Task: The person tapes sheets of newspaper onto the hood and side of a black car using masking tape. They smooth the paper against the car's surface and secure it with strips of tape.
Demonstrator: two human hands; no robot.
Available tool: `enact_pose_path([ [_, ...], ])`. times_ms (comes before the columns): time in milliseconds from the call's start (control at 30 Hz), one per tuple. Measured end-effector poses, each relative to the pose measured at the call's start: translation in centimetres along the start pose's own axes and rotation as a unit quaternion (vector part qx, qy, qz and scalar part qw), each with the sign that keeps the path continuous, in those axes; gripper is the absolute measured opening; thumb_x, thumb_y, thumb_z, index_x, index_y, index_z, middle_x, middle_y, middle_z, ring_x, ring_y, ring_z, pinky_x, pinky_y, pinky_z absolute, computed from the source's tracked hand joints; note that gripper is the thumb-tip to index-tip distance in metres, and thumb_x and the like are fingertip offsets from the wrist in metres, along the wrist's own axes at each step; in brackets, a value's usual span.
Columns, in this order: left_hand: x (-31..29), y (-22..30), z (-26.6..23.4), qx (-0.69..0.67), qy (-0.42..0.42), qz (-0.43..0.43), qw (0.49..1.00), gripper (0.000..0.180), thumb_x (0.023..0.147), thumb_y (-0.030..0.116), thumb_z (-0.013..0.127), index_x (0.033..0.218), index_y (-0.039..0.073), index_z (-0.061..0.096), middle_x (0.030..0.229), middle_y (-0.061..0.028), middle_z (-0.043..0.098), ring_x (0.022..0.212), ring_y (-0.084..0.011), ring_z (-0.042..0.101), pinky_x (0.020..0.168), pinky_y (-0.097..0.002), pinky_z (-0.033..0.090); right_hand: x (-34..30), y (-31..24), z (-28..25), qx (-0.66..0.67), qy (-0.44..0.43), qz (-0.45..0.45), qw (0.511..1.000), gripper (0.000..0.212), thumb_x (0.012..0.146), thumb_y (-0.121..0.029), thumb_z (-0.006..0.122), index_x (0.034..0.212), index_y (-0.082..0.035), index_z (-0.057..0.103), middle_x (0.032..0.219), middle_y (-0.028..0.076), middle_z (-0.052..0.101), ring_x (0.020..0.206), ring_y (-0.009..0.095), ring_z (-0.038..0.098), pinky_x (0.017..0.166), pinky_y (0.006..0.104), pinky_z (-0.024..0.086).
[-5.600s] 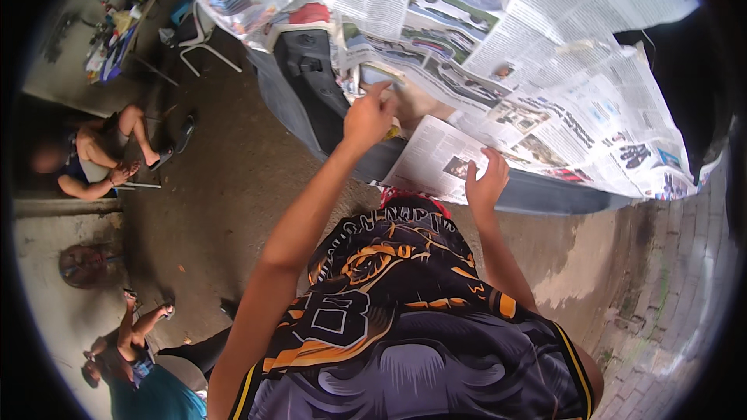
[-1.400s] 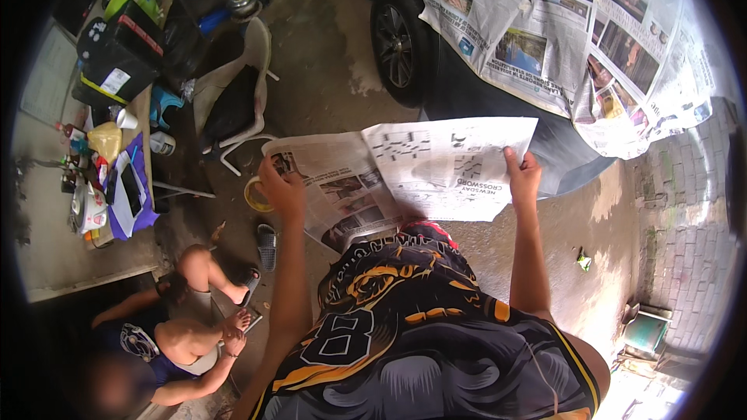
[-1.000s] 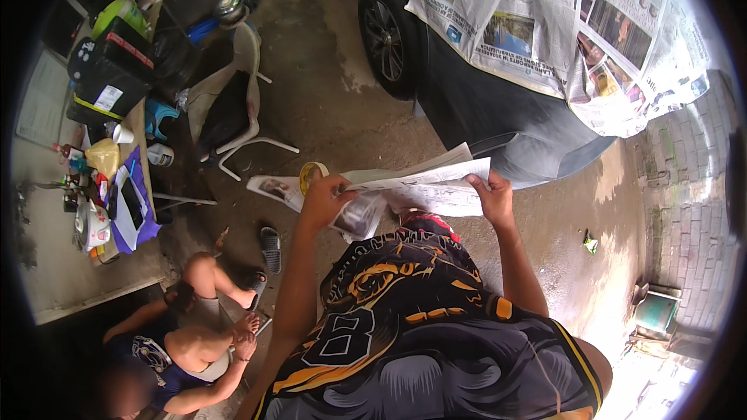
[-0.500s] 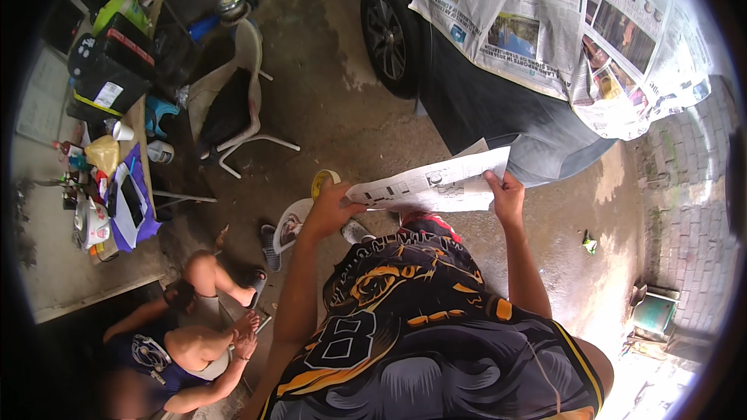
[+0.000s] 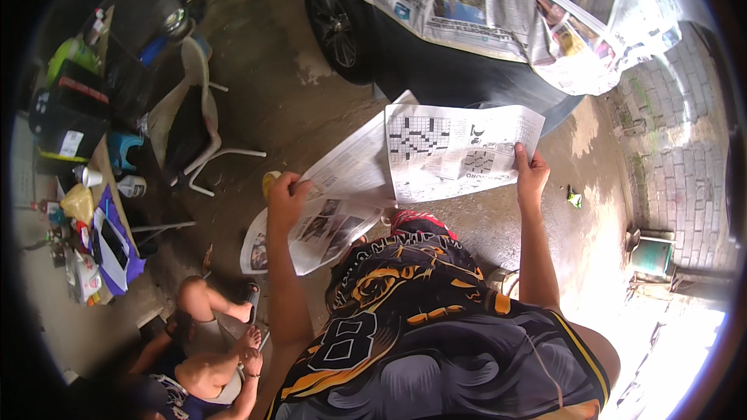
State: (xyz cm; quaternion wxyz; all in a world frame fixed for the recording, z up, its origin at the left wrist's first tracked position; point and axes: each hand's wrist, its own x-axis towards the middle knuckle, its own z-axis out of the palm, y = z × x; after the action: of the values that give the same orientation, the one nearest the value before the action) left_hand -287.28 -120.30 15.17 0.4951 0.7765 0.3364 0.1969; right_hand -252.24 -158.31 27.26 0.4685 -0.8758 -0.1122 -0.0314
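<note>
My left hand [image 5: 288, 198] is closed on the left edge of a newspaper [image 5: 459, 140]. At the opposite edge, my right hand [image 5: 532, 175] pinches the paper between thumb and fingers. The sheets are spread between both hands in front of me, with crossword grids on the right page. A lower sheet [image 5: 331, 229] droops under my left hand toward my legs. Beside that hand shows a yellow round thing [image 5: 270, 182], partly hidden; whether I hold it is unclear. Beyond the paper stands a dark car [image 5: 443, 54], its upper surface covered by newspaper sheets [image 5: 498, 4].
A white-framed chair [image 5: 204, 128] stands at left, near a cluttered table [image 5: 101, 159] with bottles, bags and a black case [image 5: 71, 113]. Another person [image 5: 206, 365] sits low at the left. A brick wall [image 5: 677, 140] and a green container [image 5: 652, 257] are at right.
The newspaper has been spread wider and turned up, showing more of its pages. My hands have moved apart, and a lower sheet now hangs at left. The view has shifted right.
</note>
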Motion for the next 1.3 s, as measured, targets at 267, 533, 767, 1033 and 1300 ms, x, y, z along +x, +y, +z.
enact_pose_path([
  [267, 1.0, 1.6, 3.9, 0.047, 0.001, -0.037, 0.998, 0.023, 0.086, 0.019, 0.078, 0.090, -0.002, 0.069, 0.071, -0.0107, 0.064, 0.064, -0.0195, 0.058, 0.063, -0.0365, 0.047, 0.4, 5.5, -4.4, 0.056, 0.069, 0.039, 0.995, 0.040, 0.099, -0.033, 0.072, 0.112, 0.006, 0.073, 0.090, 0.007, 0.075, 0.078, 0.010, 0.062, 0.070, 0.0284, 0.050],
  [533, -1.3, 4.0, 10.7, 0.126, 0.064, -0.064, 0.988, 0.024, 0.084, 0.022, 0.077, 0.094, 0.001, 0.072, 0.082, -0.0192, 0.071, 0.074, -0.0337, 0.068, 0.072, -0.0442, 0.053, 3.6, 6.2, -8.6, 0.166, -0.033, -0.032, 0.985, 0.026, 0.102, -0.023, 0.070, 0.109, 0.002, 0.073, 0.086, -0.006, 0.066, 0.071, 0.002, 0.049, 0.060, 0.0206, 0.035],
  [767, -4.7, 4.5, 16.8, 0.117, 0.117, -0.094, 0.982, 0.024, 0.087, 0.021, 0.077, 0.097, 0.000, 0.072, 0.082, -0.0162, 0.072, 0.074, -0.0223, 0.068, 0.070, -0.0363, 0.052, 9.4, 7.6, -14.0, 0.191, -0.141, -0.020, 0.971, 0.024, 0.101, -0.017, 0.071, 0.112, 0.004, 0.072, 0.097, 0.002, 0.072, 0.086, 0.007, 0.062, 0.074, 0.0239, 0.049],
  [1033, -10.2, 2.8, 22.3, 0.345, 0.091, -0.173, 0.918, 0.029, 0.084, 0.027, 0.076, 0.094, 0.000, 0.074, 0.086, -0.0216, 0.073, 0.082, -0.0384, 0.072, 0.074, -0.0468, 0.054, 18.6, 10.6, -23.7, 0.308, 0.022, -0.010, 0.951, 0.028, 0.101, -0.015, 0.070, 0.118, 0.007, 0.071, 0.104, 0.007, 0.076, 0.089, 0.009, 0.067, 0.079, 0.0248, 0.052],
  [1300, -6.9, 3.5, 26.1, 0.417, -0.026, -0.127, 0.900, 0.032, 0.083, 0.032, 0.076, 0.092, 0.002, 0.077, 0.086, -0.0228, 0.074, 0.081, -0.0406, 0.073, 0.074, -0.0510, 0.054, 20.0, 21.1, -31.1, 0.437, 0.156, 0.111, 0.879, 0.029, 0.103, -0.016, 0.066, 0.121, 0.007, 0.068, 0.115, 0.012, 0.075, 0.098, 0.014, 0.070, 0.087, 0.0279, 0.053],
])
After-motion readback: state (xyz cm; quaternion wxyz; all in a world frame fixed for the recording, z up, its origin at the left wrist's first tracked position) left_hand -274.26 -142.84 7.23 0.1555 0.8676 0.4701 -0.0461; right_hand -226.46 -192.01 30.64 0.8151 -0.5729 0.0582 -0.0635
